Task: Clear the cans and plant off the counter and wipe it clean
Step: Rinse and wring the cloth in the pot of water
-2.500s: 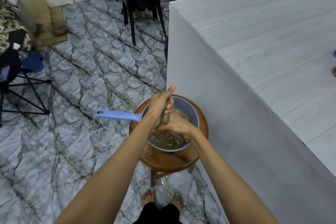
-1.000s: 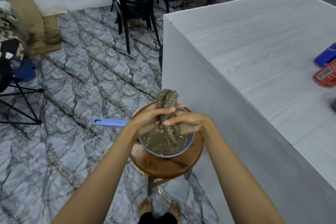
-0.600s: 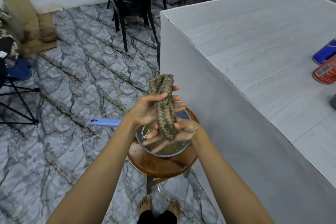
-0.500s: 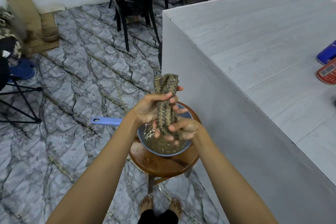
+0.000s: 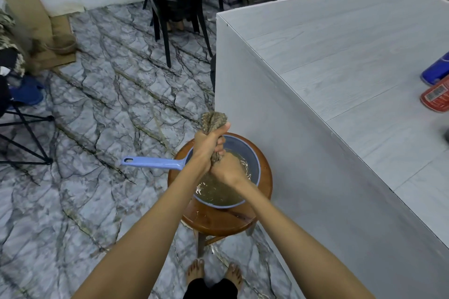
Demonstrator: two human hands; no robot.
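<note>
A wet, twisted brown cloth (image 5: 214,120) stands upright over a blue handled basin (image 5: 255,165) of murky water. My left hand (image 5: 206,148) grips the cloth's upper part; its top end sticks out above my fist. My right hand (image 5: 227,168) grips the lower part just above the water. The white counter (image 5: 340,56) rises to the right. On its far right edge lie a blue can (image 5: 436,73) and a red can (image 5: 436,98), both cut off by the frame. No plant is visible.
The basin sits on a round wooden stool (image 5: 218,223) close against the counter's side. My bare feet (image 5: 213,272) stand behind the stool on a marbled floor. A black chair (image 5: 175,0) stands at the back, a folding stand (image 5: 24,138) at the left.
The cloth came up out of the basin and was held loosely, partly untwisted. Now both fists have closed tight on it again, lower, just above the water.
</note>
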